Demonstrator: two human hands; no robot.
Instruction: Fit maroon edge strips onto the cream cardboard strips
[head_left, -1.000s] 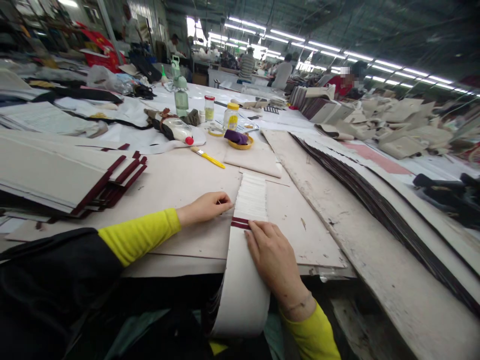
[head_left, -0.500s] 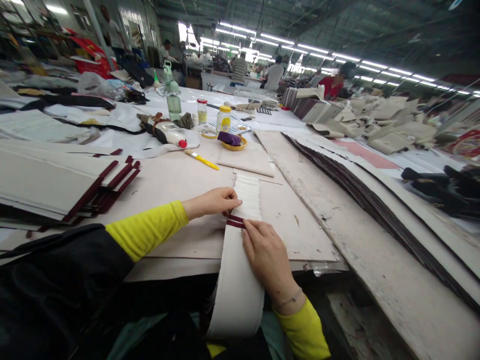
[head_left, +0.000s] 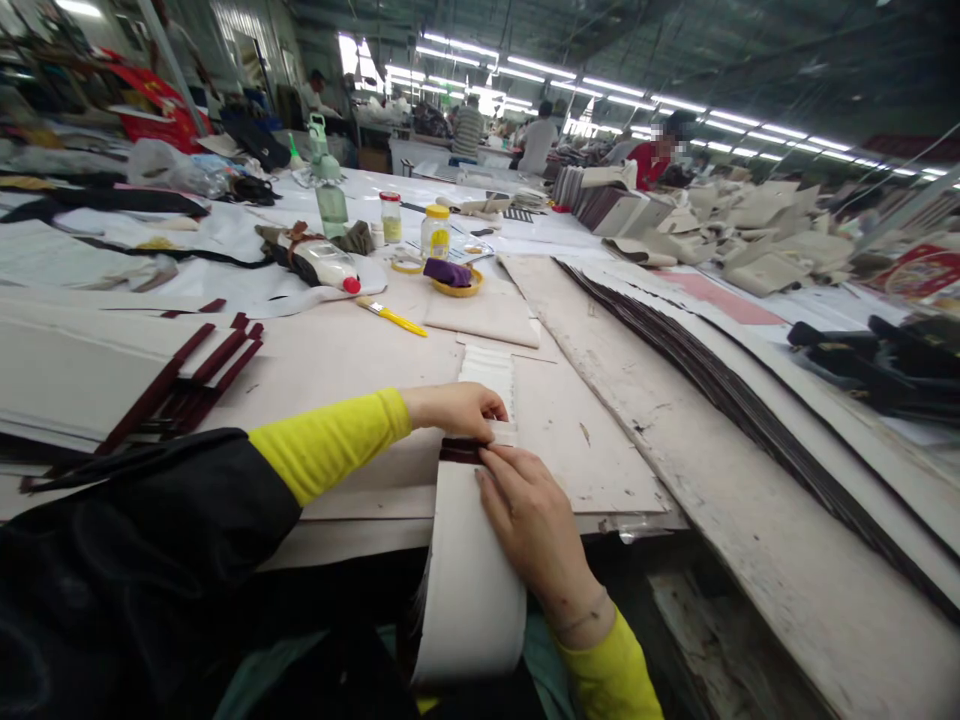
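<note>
A long white strip [head_left: 476, 560] with a dark maroon end band [head_left: 460, 450] hangs over the near table edge toward my lap, with more layers beneath it. My right hand [head_left: 536, 515] lies along its right side, fingers together, gripping it near the maroon band. Just beyond the band, my left hand [head_left: 465, 408] is closed, thumb and fingers pinched at the far end of the strips. A small white edge [head_left: 502, 433] shows beside these fingertips; exactly what they pinch is partly hidden. Overlapping white strip ends [head_left: 487, 368] run away from me on the board.
Maroon-edged white panels [head_left: 97, 370] are stacked left. Ahead lie a yellow-handled brush [head_left: 397, 318], a yellow basket [head_left: 459, 287] with purple cloth, a yellow-lidded jar [head_left: 435, 235] and a green spray bottle [head_left: 330, 195]. Long dark-edged pieces [head_left: 705, 375] lie right. Several people work farther back.
My left hand has moved right and slightly nearer, over the far side of the maroon band, close to my right fingertips. My right hand stays at the strip. The view has shifted slightly.
</note>
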